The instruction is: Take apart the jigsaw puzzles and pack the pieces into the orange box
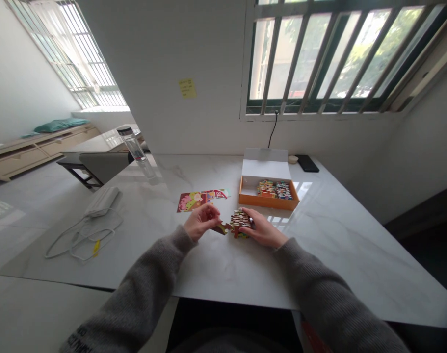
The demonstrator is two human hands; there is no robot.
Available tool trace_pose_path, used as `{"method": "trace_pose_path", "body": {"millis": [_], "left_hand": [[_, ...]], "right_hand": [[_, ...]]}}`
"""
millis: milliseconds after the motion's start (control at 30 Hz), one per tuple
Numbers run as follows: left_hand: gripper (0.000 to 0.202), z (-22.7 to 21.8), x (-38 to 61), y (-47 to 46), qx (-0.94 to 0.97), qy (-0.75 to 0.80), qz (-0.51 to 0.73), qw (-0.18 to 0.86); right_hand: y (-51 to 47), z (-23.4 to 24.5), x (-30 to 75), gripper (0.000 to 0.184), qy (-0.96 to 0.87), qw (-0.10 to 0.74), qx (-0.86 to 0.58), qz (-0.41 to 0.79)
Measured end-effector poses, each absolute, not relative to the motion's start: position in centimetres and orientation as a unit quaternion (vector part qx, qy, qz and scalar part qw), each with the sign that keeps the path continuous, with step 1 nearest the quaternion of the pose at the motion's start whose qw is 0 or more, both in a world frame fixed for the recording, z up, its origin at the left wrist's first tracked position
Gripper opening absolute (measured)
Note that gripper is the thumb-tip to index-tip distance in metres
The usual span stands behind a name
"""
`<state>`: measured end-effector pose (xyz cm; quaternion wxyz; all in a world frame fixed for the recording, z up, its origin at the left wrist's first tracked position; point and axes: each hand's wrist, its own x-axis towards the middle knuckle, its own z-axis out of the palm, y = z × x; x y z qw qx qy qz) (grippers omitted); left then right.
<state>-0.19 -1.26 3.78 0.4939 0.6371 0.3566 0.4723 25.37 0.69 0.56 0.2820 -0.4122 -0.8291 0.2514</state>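
Between the thumb and fingers of my left hand (201, 220) is a puzzle piece (222, 228), held just left of a stack of puzzle pieces (240, 221). My right hand (263, 228) grips the stack from its right side, fingers over the far edge and thumb at the near side. Just beyond my left hand lies a partly joined jigsaw puzzle (196, 198), colourful with pink, green and red; my fingers cover part of its near edge. Behind the stack stands an open orange box (266, 200) with its white lid raised and more puzzle pieces (276, 189) inside.
On the marble-patterned table (230, 274), a white device (102, 202) with a coiled cable (84, 240) lies left. A glass bottle (133, 146) stands at the back left. A black phone (307, 163) and a small pale dish (293, 159) sit behind the box.
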Motion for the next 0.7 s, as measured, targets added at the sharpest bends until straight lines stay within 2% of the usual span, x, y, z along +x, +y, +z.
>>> {"method": "trace_pose_path", "body": {"millis": [67, 233, 333, 367, 533, 700], "left_hand": [[0.036, 2.8, 1.8, -2.2, 0.658, 0.351, 0.468, 0.474], [0.020, 1.1, 3.4, -3.1, 0.787, 0.352, 0.409, 0.300], [0.010, 0.5, 2.7, -2.8, 0.817, 0.376, 0.369, 0.233], [0.010, 0.3, 2.4, -2.7, 0.821, 0.390, 0.354, 0.220], [0.035, 0.0, 1.5, -2.2, 0.822, 0.415, 0.325, 0.217], [0.018, 0.1, 1.1, -1.9, 0.825, 0.451, 0.283, 0.189]], "right_hand": [[0.7, 0.5, 25.4, 0.064, -0.830, 0.287, -0.408, 0.249], [0.7, 0.5, 25.3, 0.064, -0.828, 0.291, -0.409, 0.252], [0.6, 0.7, 25.3, 0.064, -0.827, 0.292, -0.410, 0.251], [0.6, 0.7, 25.3, 0.063, -0.827, 0.293, -0.410, 0.251], [0.6, 0.6, 25.3, 0.062, -0.825, 0.292, -0.411, 0.255], [0.5, 0.7, 25.2, 0.062, -0.820, 0.289, -0.421, 0.259]]}}
